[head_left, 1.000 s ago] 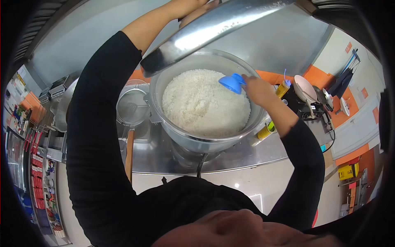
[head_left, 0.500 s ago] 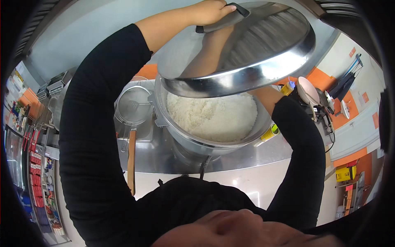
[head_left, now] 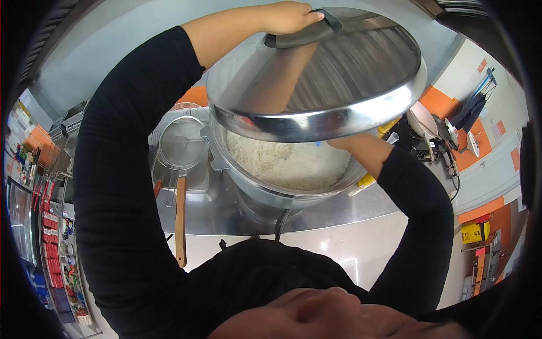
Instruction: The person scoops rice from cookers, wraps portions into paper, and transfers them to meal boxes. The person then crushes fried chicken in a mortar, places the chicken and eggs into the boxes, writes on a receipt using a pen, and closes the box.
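Rice point(head_left: 279, 164) in a metal pot point(head_left: 276, 195), under a raised lid point(head_left: 367, 68).
Left, a mesh strainer point(head_left: 183, 151); centre, the left hand point(head_left: 287, 18) clamps the lid's handle point(head_left: 333, 21), calling for steady support; right, apart, the right hand point(head_left: 345, 143), grip unclear. Versus the earlier frame, the lid hides more rice.

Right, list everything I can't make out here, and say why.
- Right hand: in the head view, the lid hides its fingertips and most of the blue thing by them.
- Rice: head view, far part behind the lid.
- Pot: head view, far rim behind the lid.
- Red packs: head view, any print too small to read.
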`<state>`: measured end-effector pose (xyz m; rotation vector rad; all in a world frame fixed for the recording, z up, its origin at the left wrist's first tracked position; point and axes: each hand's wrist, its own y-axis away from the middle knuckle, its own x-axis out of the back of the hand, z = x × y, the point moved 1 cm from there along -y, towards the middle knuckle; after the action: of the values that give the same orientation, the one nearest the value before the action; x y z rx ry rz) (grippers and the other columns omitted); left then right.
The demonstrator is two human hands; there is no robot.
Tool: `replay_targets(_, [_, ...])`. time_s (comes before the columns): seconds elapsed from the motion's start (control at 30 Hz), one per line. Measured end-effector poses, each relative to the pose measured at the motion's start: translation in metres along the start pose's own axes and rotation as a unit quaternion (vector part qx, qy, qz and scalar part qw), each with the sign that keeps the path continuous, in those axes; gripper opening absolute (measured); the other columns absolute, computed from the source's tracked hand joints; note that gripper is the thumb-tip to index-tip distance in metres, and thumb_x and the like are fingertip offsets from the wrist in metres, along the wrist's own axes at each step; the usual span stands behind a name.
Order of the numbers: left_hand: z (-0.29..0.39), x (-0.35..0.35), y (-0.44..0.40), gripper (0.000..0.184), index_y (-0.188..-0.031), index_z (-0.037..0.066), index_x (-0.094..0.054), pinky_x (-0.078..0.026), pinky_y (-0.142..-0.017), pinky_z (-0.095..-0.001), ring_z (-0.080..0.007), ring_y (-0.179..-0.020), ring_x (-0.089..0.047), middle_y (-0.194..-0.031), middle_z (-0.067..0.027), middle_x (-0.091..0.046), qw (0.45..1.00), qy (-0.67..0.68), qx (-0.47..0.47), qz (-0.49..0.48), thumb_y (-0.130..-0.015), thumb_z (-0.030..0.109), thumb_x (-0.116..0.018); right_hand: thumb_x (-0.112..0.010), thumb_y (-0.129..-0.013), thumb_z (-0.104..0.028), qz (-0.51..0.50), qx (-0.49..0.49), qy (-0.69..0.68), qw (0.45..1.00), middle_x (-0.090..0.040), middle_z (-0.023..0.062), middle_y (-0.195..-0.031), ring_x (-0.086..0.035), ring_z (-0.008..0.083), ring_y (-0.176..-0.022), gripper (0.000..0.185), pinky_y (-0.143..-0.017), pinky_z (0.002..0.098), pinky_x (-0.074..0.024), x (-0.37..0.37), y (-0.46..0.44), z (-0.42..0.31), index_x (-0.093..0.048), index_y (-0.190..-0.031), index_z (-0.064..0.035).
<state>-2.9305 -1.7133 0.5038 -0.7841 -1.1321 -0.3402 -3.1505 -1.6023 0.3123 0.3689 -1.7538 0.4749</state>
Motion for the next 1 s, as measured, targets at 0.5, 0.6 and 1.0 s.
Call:
replay_targets(0.5, [0.008,0.003,0.007,0.062,-0.111,-0.009,-0.064,-0.046,-0.097,-0.0477,-0.0469,-0.109,-0.061,-0.112,-0.0335,-0.065,0.999,-0.001,-0.033,0.007,-0.105,0.047,-0.037,-0.039,-0.103,-0.025,-0.055,-0.085,0.072,0.992,-0.061,0.0184,-0.125,-0.058,0.0298,-0.115,0.036,-0.101,0.0407,-0.0449,0.058,-0.009,-0.005,-0.059,-0.122,-0.0033])
replay_targets(0.6, [0.017,0.005,0.011,0.062,-0.111,-0.008,-0.064,-0.046,-0.096,-0.0474,-0.047,-0.107,-0.062,-0.111,-0.0333,-0.065,1.0,-0.01,-0.012,0.004,-0.105,0.046,-0.037,-0.041,-0.102,-0.026,-0.063,-0.095,0.07,0.991,-0.062,0.018,-0.125,-0.058,0.0301,-0.115,0.035,-0.101,0.0408,-0.0451,0.068,0.006,-0.005,-0.06,-0.122,-0.0039])
replay_targets(1.0, [0.013,0.004,0.019,0.061,-0.11,-0.009,-0.063,-0.047,-0.095,-0.0479,-0.047,-0.105,-0.063,-0.109,-0.0338,-0.065,1.0,-0.003,-0.02,-0.01,-0.105,0.045,-0.035,-0.047,-0.1,-0.028,-0.024,-0.086,0.017,0.996,-0.065,0.0165,-0.123,-0.06,0.0311,-0.117,0.035,-0.101,0.0414,-0.0457,0.031,0.037,-0.045,-0.064,-0.121,-0.0062])
